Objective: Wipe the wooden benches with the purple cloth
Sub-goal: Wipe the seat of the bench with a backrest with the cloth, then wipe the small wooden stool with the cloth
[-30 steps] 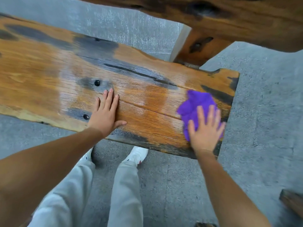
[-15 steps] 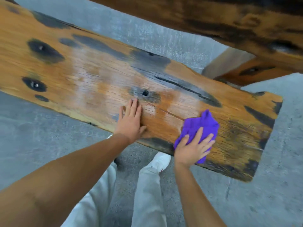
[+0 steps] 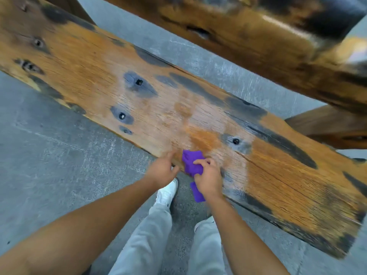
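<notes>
A long orange-brown wooden bench with dark patches and bolt holes runs diagonally from upper left to lower right. The purple cloth is bunched at the bench's near edge, with a strip hanging below my wrist. My right hand grips the cloth from the right, fingers curled over it. My left hand rests at the same near edge just left of the cloth, thumb up against the wood, holding nothing.
A thick wooden table slab crosses the top right above the bench, with a wooden leg under it. Grey concrete floor lies all around. My legs in pale trousers and a white shoe stand below the bench edge.
My right hand has dragged the cloth left along the bench to its near edge and bunched it. My left hand has slid off the top to the edge. The view has shifted left.
</notes>
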Motion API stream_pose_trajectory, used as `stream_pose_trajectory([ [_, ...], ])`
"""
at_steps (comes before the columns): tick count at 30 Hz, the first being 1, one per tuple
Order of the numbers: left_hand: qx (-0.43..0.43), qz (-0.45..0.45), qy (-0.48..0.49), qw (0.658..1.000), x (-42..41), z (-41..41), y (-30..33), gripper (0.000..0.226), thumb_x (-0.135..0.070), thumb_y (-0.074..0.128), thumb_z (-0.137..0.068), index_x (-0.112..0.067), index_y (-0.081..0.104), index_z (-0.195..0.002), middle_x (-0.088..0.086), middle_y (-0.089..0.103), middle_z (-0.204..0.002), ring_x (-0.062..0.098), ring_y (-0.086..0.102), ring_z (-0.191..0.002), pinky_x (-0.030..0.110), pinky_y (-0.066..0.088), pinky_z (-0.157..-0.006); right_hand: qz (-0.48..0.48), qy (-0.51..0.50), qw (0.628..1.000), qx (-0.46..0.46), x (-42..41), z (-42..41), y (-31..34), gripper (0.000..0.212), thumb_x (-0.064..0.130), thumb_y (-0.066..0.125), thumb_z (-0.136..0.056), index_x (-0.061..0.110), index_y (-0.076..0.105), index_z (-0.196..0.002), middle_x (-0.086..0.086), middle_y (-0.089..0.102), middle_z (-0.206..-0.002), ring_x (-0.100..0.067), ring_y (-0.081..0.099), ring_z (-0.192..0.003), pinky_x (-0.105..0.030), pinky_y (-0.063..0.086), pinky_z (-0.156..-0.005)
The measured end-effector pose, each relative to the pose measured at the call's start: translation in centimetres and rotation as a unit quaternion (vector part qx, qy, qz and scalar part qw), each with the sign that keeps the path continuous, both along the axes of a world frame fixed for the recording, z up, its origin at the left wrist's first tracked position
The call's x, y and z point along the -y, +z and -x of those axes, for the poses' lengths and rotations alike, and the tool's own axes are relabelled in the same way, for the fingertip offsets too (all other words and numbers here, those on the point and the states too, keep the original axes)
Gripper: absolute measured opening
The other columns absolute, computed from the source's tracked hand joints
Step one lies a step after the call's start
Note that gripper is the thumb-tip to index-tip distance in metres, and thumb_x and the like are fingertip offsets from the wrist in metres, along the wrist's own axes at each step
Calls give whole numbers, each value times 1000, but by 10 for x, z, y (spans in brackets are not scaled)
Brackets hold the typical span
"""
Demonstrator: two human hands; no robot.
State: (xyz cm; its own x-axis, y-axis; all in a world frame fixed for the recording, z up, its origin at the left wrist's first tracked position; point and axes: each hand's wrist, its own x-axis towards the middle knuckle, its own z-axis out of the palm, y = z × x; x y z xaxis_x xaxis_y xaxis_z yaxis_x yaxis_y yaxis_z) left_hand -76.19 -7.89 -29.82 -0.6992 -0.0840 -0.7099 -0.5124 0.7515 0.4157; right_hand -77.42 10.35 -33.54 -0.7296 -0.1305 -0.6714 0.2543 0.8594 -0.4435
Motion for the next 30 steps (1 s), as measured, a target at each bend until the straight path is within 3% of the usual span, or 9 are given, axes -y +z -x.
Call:
stream_pose_trajectory([
  [3, 25, -124, 92, 988, 5, 16, 46, 48, -36, 62, -97, -22, 51, -141, 6, 64, -132, 19, 64, -114, 32, 49, -102, 92, -4, 996, -10, 19, 9, 68, 55, 10, 70, -78, 38, 64, -124, 7, 59, -129, -22, 56, -117, -34, 49, -97],
  [6, 4, -167, 137, 976, 0, 37, 102, 13, -39, 63, -96, -30, 62, -105, -5, 71, -97, 4, 64, -81, 9, 45, -69, 143, -28, 988, -47, 22, 22, 143, 66, 12, 69, -70, 41, 52, -127, 9, 65, -124, -22, 61, -110, -38, 51, -91],
  [8, 18, -224, 148, 963, -6, 52, 145, 18, -42, 63, -96, -24, 66, -97, -8, 69, -81, 8, 64, -72, 13, 47, -63, 148, -41, 985, -79, 17, 31, 193, 69, 13, 70, -68, 40, 49, -128, 8, 68, -124, -22, 64, -109, -37, 52, -90],
  [10, 42, -288, 145, 946, -14, 65, 193, 29, -41, 64, -96, -15, 70, -106, -1, 71, -81, 8, 67, -71, 27, 55, -72, 148, -49, 982, -105, 6, 37, 244, 71, 15, 70, -67, 39, 48, -131, 8, 69, -124, -23, 65, -111, -38, 52, -92],
  [13, 59, -360, 120, 923, -34, 77, 255, 37, -37, 66, -95, -8, 68, -117, 10, 75, -100, 16, 70, -85, 39, 57, -84, 152, -72, 976, -140, -16, 37, 316, 78, 20, 68, -64, 41, 44, -135, 9, 68, -129, -23, 65, -116, -39, 52, -97],
  [17, 59, -418, 75, 903, -70, 81, 317, 33, -33, 65, -96, -7, 69, -116, 10, 75, -96, 15, 68, -79, 27, 55, -65, 181, -143, 955, -188, -51, 18, 386, 84, 18, 70, -64, 43, 43, -140, 15, 65, -134, -14, 63, -122, -37, 49, -105],
  [23, 62, -433, 43, 898, -146, 63, 375, 24, -33, 62, -97, -13, 69, -108, 2, 75, -82, 7, 65, -61, 17, 46, -49, 183, -303, 902, -247, -120, -39, 430, 80, 39, 85, -71, 35, 50, -143, 21, 57, -133, 8, 54, -121, -12, 44, -100],
  [26, 62, -448, 31, 891, -192, 52, 394, 31, -33, 61, -98, -8, 67, -117, 7, 74, -90, 7, 66, -63, 17, 47, -51, 236, -469, 823, -214, -161, -71, 434, 72, 37, 87, -80, 25, 52, -142, 13, 59, -133, 1, 58, -121, -18, 45, -104],
  [30, 83, -465, -26, 881, -268, 32, 414, 35, -41, 63, -95, -13, 70, -115, 15, 76, -107, 23, 71, -90, 38, 54, -78, 393, -643, 638, -158, -216, -111, 443, 61, 40, 80, -79, 14, 62, -131, -8, 73, -127, -17, 72, -112, -32, 57, -94],
])
